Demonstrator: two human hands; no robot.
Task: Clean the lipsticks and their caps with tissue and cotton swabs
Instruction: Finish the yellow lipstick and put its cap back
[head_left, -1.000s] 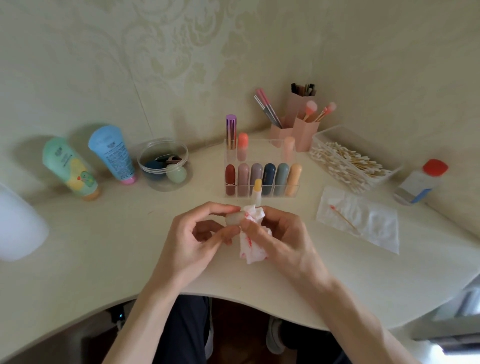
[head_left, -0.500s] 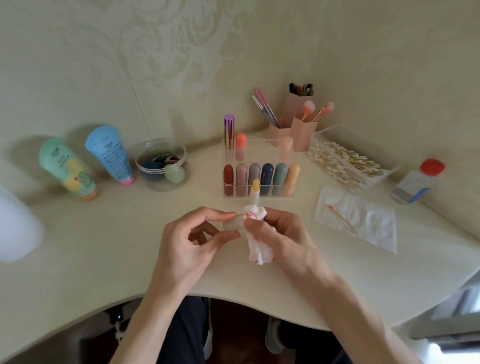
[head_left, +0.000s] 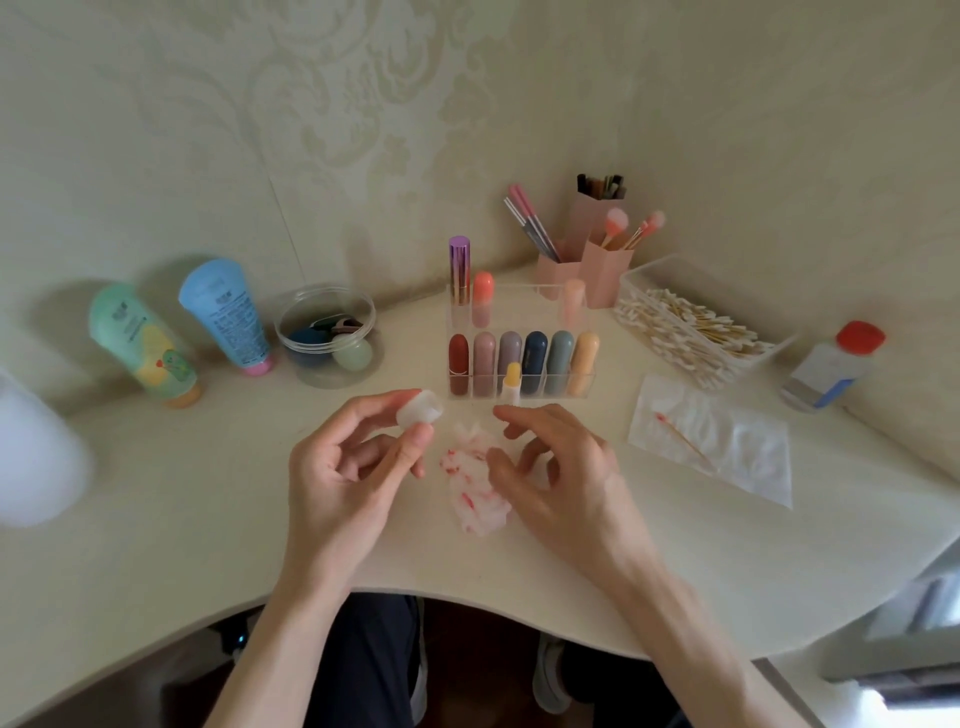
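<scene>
My left hand (head_left: 353, 467) pinches a small translucent white cap (head_left: 420, 408) between thumb and forefinger, its mouth turned right. A crumpled tissue (head_left: 472, 483) with red stains lies on the desk just right of that hand. Above the tissue's right side hovers my right hand (head_left: 561, 467), fingers loosely curled and gripping nothing. An uncapped lipstick with a yellow tip (head_left: 512, 382) stands in front of a clear organizer (head_left: 519, 358) holding several capped lipsticks.
A flat tissue (head_left: 737, 447) with a used red-tipped cotton swab (head_left: 683, 439) lies at right. Behind it are a box of cotton swabs (head_left: 691, 332) and a red-capped bottle (head_left: 831, 364). Pink brush holders (head_left: 597, 260), a round tub (head_left: 327, 338) and two tubes (head_left: 223, 317) line the wall.
The right hand has let go of the stained tissue, which now lies on the desk. The left hand has pulled the cap up and to the left, away from the tissue.
</scene>
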